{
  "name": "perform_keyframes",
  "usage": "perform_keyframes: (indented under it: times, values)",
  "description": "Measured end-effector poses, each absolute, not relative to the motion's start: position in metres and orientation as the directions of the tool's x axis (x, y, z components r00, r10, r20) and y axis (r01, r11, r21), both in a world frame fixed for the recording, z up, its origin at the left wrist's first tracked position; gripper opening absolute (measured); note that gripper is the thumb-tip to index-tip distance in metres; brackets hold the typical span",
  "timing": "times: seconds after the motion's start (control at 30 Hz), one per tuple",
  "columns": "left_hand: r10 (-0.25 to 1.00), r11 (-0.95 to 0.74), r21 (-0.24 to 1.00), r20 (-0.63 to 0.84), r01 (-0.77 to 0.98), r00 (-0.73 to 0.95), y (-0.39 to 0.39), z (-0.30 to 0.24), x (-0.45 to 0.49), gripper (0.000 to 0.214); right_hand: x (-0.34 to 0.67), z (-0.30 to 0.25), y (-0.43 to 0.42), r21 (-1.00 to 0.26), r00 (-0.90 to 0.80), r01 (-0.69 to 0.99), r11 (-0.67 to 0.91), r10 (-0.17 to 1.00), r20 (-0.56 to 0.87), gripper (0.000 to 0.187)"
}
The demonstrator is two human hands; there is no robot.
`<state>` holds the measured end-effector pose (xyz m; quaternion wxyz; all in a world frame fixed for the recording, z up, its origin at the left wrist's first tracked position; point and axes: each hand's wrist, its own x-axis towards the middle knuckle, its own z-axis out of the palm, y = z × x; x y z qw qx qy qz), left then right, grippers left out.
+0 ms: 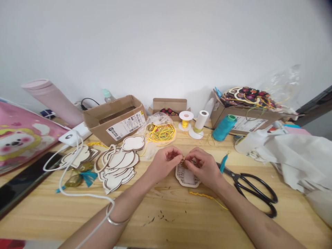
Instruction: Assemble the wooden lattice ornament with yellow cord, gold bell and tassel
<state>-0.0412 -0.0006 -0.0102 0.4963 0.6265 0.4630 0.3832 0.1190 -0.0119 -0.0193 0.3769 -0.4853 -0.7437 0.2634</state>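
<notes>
My left hand (164, 162) and my right hand (203, 166) meet over the middle of the wooden table (166, 214). Both pinch a tiny gold-coloured piece (183, 159) between their fingertips; what it is, I cannot make out. Just under the hands lies a flat pale wooden cut-out with a lattice pattern (186, 177), partly hidden by my right hand. A yellow braided cord (204, 196) lies on the table below my right wrist. A silver bangle (116, 219) circles my left wrist.
Black scissors (255, 192) lie right of my hands beside a teal tassel (223, 163). A pile of wooden cut-outs (118, 162) lies left. Behind stand cardboard boxes (116, 121), yellow cord in a bag (160, 133), thread spools (185, 120) and a teal spool (223, 127). White cloth (293, 155) fills the right.
</notes>
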Motion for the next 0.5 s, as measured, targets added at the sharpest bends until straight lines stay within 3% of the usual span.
perform_keyframes:
  times: [0.23, 0.5]
  values:
    - [0.963, -0.102, 0.976, 0.048, 0.193, 0.267, -0.0035, -0.0051, -0.0426, 0.011, 0.1188, -0.0214, -0.0104, -0.757, -0.268, 0.512, 0.405, 0.913, 0.308, 0.013]
    - [0.938, 0.013, 0.985, -0.07, 0.169, 0.339, -0.0028, -0.0125, -0.0423, 0.031, 0.1193, -0.0251, -0.0096, -0.779, -0.251, 0.474, 0.411, 0.911, 0.328, 0.01]
